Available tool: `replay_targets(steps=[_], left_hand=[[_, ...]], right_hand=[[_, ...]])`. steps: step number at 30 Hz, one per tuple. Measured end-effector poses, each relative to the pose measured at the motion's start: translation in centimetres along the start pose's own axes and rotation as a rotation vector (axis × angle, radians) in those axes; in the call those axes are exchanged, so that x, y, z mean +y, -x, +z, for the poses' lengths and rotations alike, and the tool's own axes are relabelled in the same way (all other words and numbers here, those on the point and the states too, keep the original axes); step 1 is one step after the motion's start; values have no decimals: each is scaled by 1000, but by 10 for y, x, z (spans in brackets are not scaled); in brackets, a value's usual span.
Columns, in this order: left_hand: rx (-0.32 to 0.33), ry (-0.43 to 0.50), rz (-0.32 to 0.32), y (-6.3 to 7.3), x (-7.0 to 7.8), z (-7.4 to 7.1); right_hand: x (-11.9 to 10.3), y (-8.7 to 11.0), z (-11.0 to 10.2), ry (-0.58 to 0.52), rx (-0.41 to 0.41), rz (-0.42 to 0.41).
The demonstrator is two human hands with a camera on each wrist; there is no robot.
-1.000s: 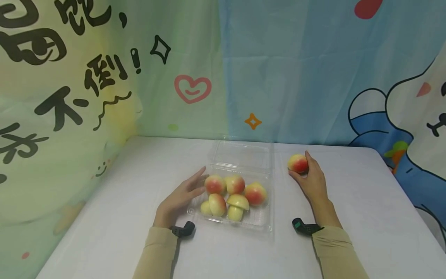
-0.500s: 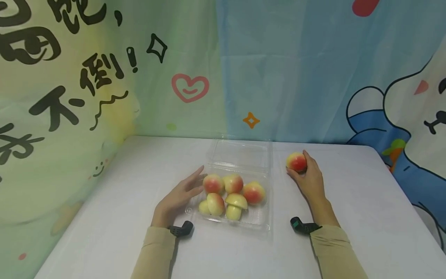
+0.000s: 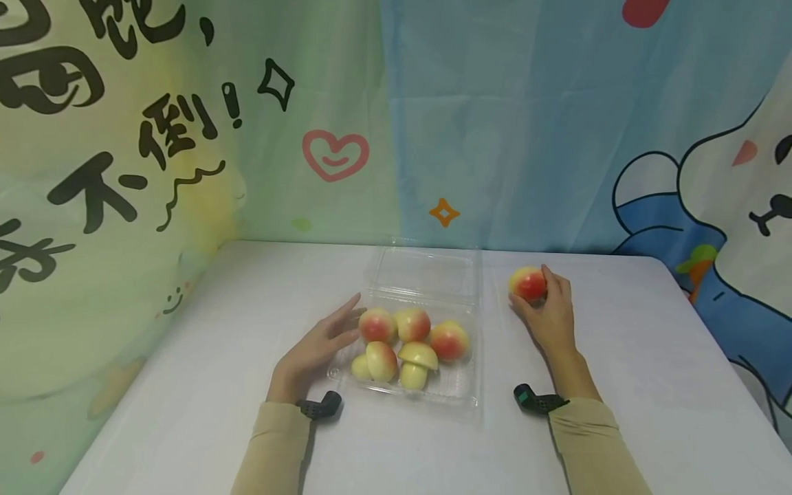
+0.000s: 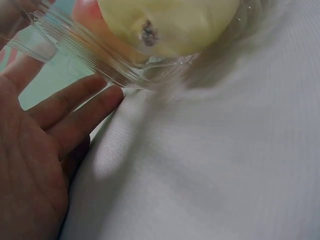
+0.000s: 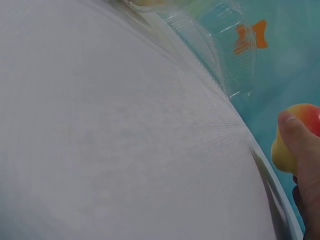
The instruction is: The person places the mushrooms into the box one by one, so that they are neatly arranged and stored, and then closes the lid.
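Note:
At the right of the table, my right hand (image 3: 551,316) pinches a red-and-yellow mushroom (image 3: 528,283) between thumb and fingers. Its yellow lower part also shows in the right wrist view, below the thumb (image 5: 294,131). A clear plastic clamshell box (image 3: 454,392) lies with its lid (image 3: 427,271) folded back. Several similar mushrooms (image 3: 449,341) sit inside, one at the front standing with a pale cap and stem (image 3: 413,376). My left hand (image 3: 315,347) is spread beside the box's left wall, fingertips right at the plastic edge in the left wrist view.
The white-covered table (image 3: 408,454) reaches back to a printed cloth backdrop (image 3: 470,124). A dark wrist camera (image 3: 322,405) is strapped to the left wrist and another camera (image 3: 537,400) to the right. Bare plastic floor shows at the box's front right.
The whole head view has drifted slightly left. My right hand still holds the mushroom in nearly the same place, its wrist turned a little; my left hand stays beside the box.

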State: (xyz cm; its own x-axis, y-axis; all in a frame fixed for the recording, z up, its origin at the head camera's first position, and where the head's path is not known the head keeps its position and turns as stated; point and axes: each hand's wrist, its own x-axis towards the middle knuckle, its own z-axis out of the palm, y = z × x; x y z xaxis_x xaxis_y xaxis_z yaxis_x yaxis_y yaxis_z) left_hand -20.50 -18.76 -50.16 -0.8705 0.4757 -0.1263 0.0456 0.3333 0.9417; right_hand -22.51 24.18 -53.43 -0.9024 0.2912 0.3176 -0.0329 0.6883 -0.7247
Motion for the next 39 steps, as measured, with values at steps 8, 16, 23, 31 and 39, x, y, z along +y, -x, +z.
replay_targets(steps=[8,16,23,31,39], left_hand=[[-15,23,18,0,-1,-1],[-12,17,13,0,-1,-1],[-10,-9,20,-1,0,0],[-6,6,8,-1,0,1],[5,7,-14,1,2,1]], right_hand=[[-6,1,-4,-4,23,16],[-9,0,-3,-97,64,-56],[-13,3,-6,-100,25,-64],[-10,2,-6,-106,-18,-58],[-8,1,-5,-51,-60,-25]])
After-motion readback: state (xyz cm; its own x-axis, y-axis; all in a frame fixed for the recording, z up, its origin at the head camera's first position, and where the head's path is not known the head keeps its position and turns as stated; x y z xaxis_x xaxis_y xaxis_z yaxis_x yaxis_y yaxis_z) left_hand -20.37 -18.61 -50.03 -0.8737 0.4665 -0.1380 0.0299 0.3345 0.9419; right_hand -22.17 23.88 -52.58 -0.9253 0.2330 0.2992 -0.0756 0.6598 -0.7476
